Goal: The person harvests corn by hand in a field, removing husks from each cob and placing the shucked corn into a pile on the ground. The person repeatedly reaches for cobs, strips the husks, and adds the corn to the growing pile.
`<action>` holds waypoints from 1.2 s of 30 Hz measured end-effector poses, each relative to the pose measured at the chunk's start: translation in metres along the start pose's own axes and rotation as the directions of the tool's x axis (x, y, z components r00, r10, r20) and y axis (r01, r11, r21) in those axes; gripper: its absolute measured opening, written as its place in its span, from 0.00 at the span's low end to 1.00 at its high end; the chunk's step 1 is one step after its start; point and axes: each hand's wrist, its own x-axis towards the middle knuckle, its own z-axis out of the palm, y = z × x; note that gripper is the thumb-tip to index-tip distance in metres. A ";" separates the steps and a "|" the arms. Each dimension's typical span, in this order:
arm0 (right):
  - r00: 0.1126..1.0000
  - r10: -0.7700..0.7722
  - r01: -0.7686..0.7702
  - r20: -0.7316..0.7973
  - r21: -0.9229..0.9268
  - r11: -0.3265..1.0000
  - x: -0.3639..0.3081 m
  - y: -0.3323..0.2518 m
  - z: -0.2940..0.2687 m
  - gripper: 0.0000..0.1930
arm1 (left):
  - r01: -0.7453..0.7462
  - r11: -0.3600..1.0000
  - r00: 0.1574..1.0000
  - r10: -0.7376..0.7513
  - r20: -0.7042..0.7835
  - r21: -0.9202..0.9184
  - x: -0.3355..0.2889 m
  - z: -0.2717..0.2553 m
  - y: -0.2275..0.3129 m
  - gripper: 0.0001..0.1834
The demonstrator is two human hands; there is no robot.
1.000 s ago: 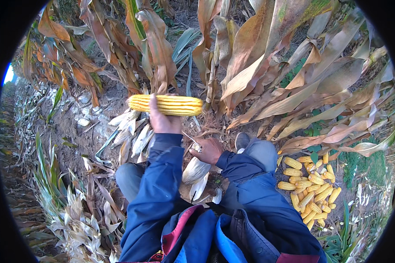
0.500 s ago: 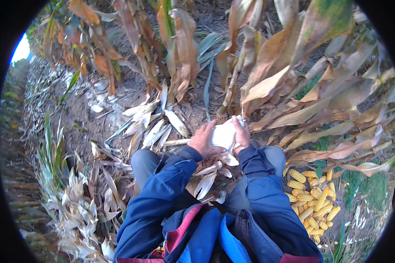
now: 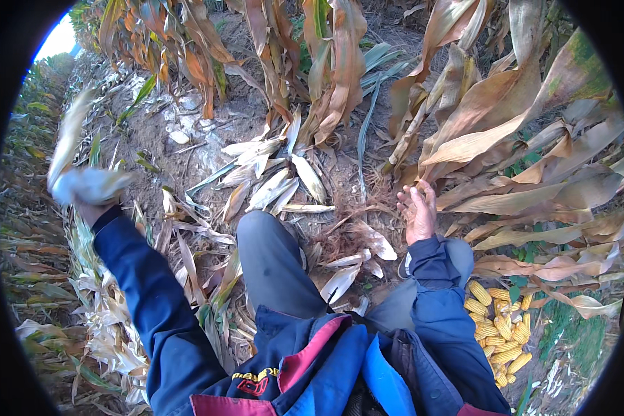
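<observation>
Left hand (image 3: 96, 209) blurred under pale husks (image 3: 93, 186), longest strip pointing away from body, grip can't tell; right hand (image 3: 419, 216) well apart, fingers (image 3: 418, 199) half-curled, empty

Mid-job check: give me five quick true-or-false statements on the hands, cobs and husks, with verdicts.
1. The left hand is out to the person's left, with blurred pale husk at it. True.
2. The right hand is closed around a yellow cob. False: the right hand is open and holds no cob.
3. The yellow cobs lie in a pile on the person's right. True.
4. The loose husks beyond the left knee are bright red. False: the loose husks there are pale, and they lie on the soil beyond the left knee.
5. Both hands are touching each other. False: they are far apart.
</observation>
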 end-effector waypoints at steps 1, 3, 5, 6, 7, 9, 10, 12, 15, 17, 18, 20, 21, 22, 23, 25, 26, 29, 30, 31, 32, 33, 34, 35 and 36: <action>1.000 -0.006 0.006 0.005 0.012 1.000 0.001 0.001 -0.001 0.21 | -0.032 0.999 0.993 0.031 -0.115 -0.012 0.009 -0.046 0.029 0.22; 1.000 -0.004 0.004 0.001 0.019 1.000 0.004 0.003 -0.003 0.19 | 0.003 1.000 0.949 0.006 -0.315 0.026 0.002 -0.131 0.048 0.21; 0.999 0.018 -0.016 0.048 -0.047 0.999 0.008 0.007 -0.002 0.18 | 0.154 0.984 0.897 -0.102 -0.430 0.089 -0.025 -0.190 0.014 0.20; 0.997 0.030 -0.025 0.066 -0.077 0.997 0.011 0.009 0.000 0.18 | 0.271 0.955 0.865 -0.188 -0.465 0.118 -0.042 -0.208 -0.019 0.19; 0.996 0.058 -0.050 0.066 -0.116 0.992 0.012 0.012 0.002 0.19 | 0.370 0.924 0.797 -0.265 -0.542 0.094 -0.061 -0.220 -0.060 0.19; 0.995 0.101 -0.096 0.019 -0.170 0.981 0.014 0.017 0.004 0.20 | 0.630 0.766 0.693 -0.481 -0.537 0.127 -0.095 -0.226 -0.148 0.17; 0.990 0.139 -0.139 -0.013 -0.186 0.973 0.014 0.019 0.004 0.21 | 0.670 0.729 0.643 -0.476 -0.600 0.140 -0.111 -0.220 -0.201 0.16; 0.994 0.110 -0.107 -0.001 -0.218 0.970 0.016 0.024 0.005 0.20 | 0.833 0.494 0.532 -0.593 -0.604 0.249 -0.128 -0.203 -0.281 0.18; 0.991 0.127 -0.133 -0.039 -0.269 0.954 0.022 0.028 0.006 0.19 | 0.630 0.143 0.696 -0.540 -0.473 0.763 -0.133 -0.174 -0.369 0.20; 0.985 0.170 -0.170 -0.029 -0.324 0.931 0.028 0.032 0.007 0.19 | 0.249 -0.098 0.810 -0.525 -0.263 0.964 -0.127 -0.158 -0.409 0.22; 0.979 0.202 -0.202 -0.035 -0.343 0.917 0.032 0.034 0.009 0.19 | 0.156 -0.172 0.831 -0.509 -0.223 0.973 -0.126 -0.151 -0.427 0.23; 0.975 0.221 -0.205 -0.001 -0.374 0.904 0.038 0.036 0.013 0.18 | -0.028 -0.254 0.845 -0.523 -0.113 0.967 -0.117 -0.145 -0.453 0.28; 0.971 0.241 -0.223 -0.003 -0.386 0.895 0.040 0.037 0.015 0.18 | -0.045 -0.291 0.852 -0.511 -0.115 0.956 -0.112 -0.144 -0.464 0.31; 0.966 0.259 -0.239 -0.003 -0.397 0.886 0.042 0.037 0.017 0.18 | -0.055 -0.322 0.843 -0.522 -0.128 0.945 -0.107 -0.143 -0.475 0.34; 0.957 0.291 -0.266 0.005 -0.391 0.881 0.044 0.037 0.019 0.17 | -0.040 -0.367 0.809 -0.558 -0.186 0.929 -0.101 -0.143 -0.482 0.40; 0.951 0.308 -0.281 -0.001 -0.411 0.867 0.046 0.036 0.021 0.16 | -0.007 -0.425 0.720 -0.631 -0.290 0.905 -0.094 -0.143 -0.494 0.47; 0.951 0.310 -0.282 -0.001 -0.413 0.866 0.046 0.036 0.022 0.16 | -0.004 -0.475 0.688 -0.640 -0.342 0.880 -0.093 -0.143 -0.497 0.49; 0.945 0.326 -0.292 0.007 -0.427 0.856 0.046 0.037 0.021 0.16 | 0.019 -0.509 0.694 -0.613 -0.378 0.861 -0.105 -0.138 -0.502 0.50; 0.943 0.332 -0.293 0.019 -0.425 0.857 0.046 0.038 0.021 0.16 | 0.002 -0.498 0.695 -0.623 -0.360 0.867 -0.112 -0.136 -0.502 0.49; 0.943 0.332 -0.290 0.022 -0.435 0.852 0.045 0.038 0.020 0.16 | -0.017 -0.491 0.655 -0.663 -0.362 0.871 -0.118 -0.134 -0.501 0.49; 0.943 0.333 -0.286 0.029 -0.443 0.850 0.045 0.039 0.020 0.16 | -0.037 -0.468 0.636 -0.693 -0.341 0.883 -0.125 -0.132 -0.502 0.49; 0.941 0.336 -0.286 0.035 -0.450 0.846 0.044 0.039 0.019 0.16 | -0.018 -0.320 0.602 -0.760 -0.246 0.947 -0.136 -0.132 -0.501 0.45; 0.939 0.342 -0.287 0.042 -0.455 0.843 0.044 0.040 0.019 0.16 | -0.008 -0.372 0.546 -0.779 -0.308 0.928 -0.143 -0.129 -0.505 0.41; 0.932 0.360 -0.308 0.041 -0.435 0.846 0.043 0.040 0.019 0.15 | 0.117 -0.337 0.533 -0.772 -0.345 0.934 -0.154 -0.127 -0.506 0.38; 0.934 0.353 -0.290 0.061 -0.447 0.846 0.042 0.041 0.020 0.15 | 0.210 -0.212 0.523 -0.800 -0.293 0.954 -0.160 -0.124 -0.508 0.36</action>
